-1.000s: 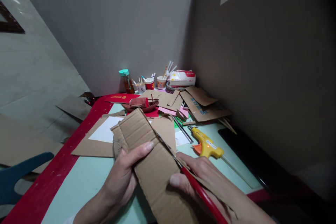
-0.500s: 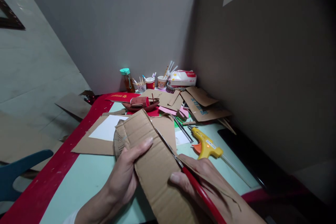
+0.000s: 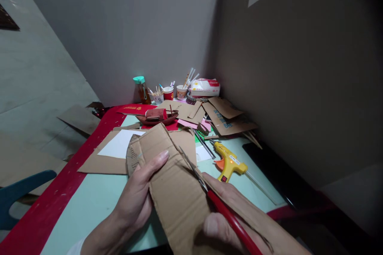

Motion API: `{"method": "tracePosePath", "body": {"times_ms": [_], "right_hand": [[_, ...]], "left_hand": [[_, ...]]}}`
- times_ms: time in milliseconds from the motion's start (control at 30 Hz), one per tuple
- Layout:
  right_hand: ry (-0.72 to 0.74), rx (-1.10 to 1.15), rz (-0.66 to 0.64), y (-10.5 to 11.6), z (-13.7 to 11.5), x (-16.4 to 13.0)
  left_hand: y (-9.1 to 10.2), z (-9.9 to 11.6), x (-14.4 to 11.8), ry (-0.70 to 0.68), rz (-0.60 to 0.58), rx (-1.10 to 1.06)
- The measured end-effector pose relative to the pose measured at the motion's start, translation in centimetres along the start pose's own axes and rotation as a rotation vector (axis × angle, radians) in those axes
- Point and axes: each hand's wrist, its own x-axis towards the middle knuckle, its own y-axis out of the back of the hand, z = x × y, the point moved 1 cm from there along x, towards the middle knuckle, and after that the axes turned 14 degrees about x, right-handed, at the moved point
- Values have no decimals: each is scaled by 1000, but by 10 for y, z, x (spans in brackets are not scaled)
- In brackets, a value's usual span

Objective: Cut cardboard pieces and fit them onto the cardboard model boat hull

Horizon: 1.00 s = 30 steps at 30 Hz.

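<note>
A long piece of cardboard (image 3: pixel 176 195) slants across the middle of the head view. My left hand (image 3: pixel 140 187) is closed on its left edge, with the thumb lying flat on top. Behind that hand a curved, ribbed bit of cardboard (image 3: pixel 133 153) sticks out. My right hand (image 3: pixel 227 211) grips red-handled scissors (image 3: pixel 230 217), whose blades lie along the right edge of the cardboard. A narrow cut strip (image 3: pixel 239 207) trails back over the right hand from the blades. The lower end of the cardboard runs out of view.
On the table (image 3: pixel 86 207) a yellow glue gun (image 3: pixel 230 163) lies right of the scissors. Farther back are a small red-brown boat model (image 3: pixel 157 117), cardboard scraps (image 3: pixel 227 121), white paper (image 3: pixel 119 143), cups of sticks and pens (image 3: pixel 168 93), and a bottle (image 3: pixel 142 91).
The scissor blades have spread apart on the cardboard edge, and my right thumb has moved down and right. The whole view has shifted slightly, with things appearing farther left.
</note>
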Motion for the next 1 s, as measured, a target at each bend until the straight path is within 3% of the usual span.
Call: {"method": "tracePosePath", "body": {"times_ms": [100,233,367,667,833,1000], "right_hand": [[-58,80,-32,1,-1,-3],[-19,44,-83,-3,-16,8],[-16,40,-44,-8,-24,16],[10,-69,85,-10,5,-1],[63,-117,10,-13,9,10],[14,-195,39,-19,14,10]], "left_hand": [[0,0,-3,-10,1,-13],[-3,-6,-7,-1,-20,14],[-8,-10,-12,-24,2,17],[-12,-13,-16,0,26,25],[-9,-23,-13,35,73,36],[-7,-28,-12,81,37,51]]}}
